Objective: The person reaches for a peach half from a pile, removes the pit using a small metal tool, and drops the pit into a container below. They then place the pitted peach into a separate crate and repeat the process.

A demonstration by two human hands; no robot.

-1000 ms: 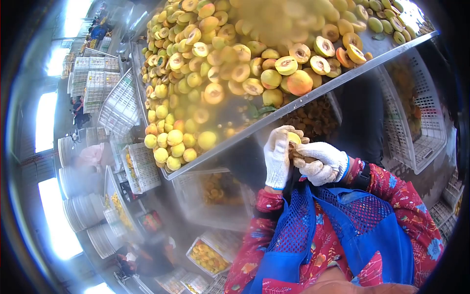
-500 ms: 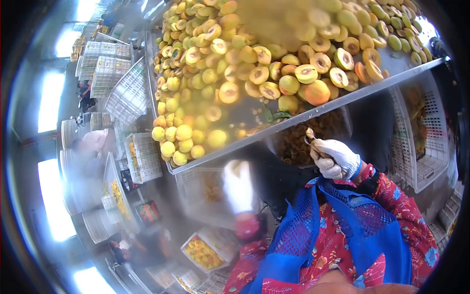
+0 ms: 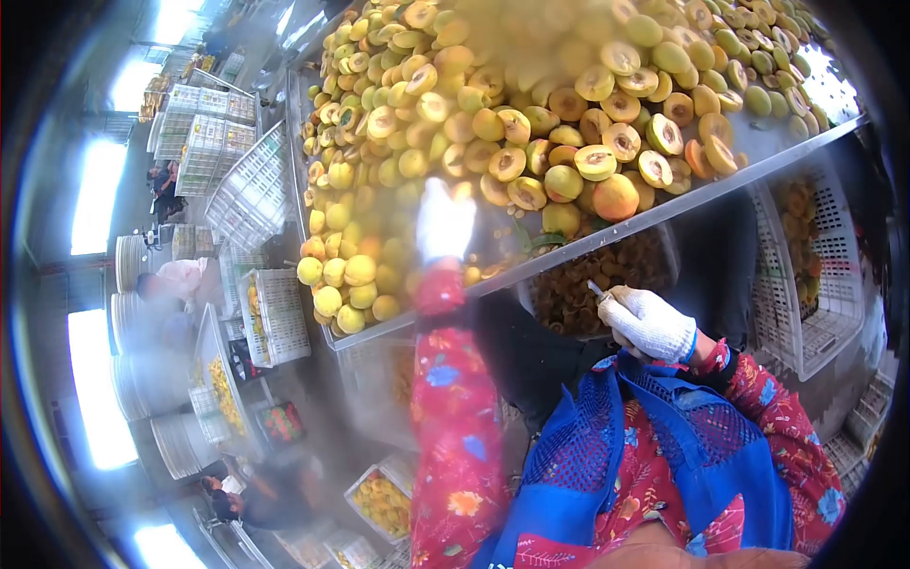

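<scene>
Many yellow peaches [image 3: 559, 183], a lot of them cut in half with brown centres, lie heaped on a metal-edged table [image 3: 607, 228]. My left hand [image 3: 445, 220], in a white glove, reaches over the table's near edge to the halves at the front of the heap. It is overexposed and smeared, so its fingers do not show clearly. My right hand [image 3: 654, 322], also in a white glove, is held before my body, below the table edge. Its fingers are closed round a small tool [image 3: 594, 286] with a thin metal tip; the handle is hidden in the glove.
Under the table edge stands a container of brown pieces [image 3: 607, 266]. A white slatted crate [image 3: 810, 327] is at the right. Crates of yellow fruit [image 3: 384, 503] stand at lower left, with stacked white crates [image 3: 248, 180] behind. Other people [image 3: 270, 488] are at the left.
My left hand has moved up and forward, from below the table edge to over the peaches. My right hand has turned slightly and its tool tip now points up to the left.
</scene>
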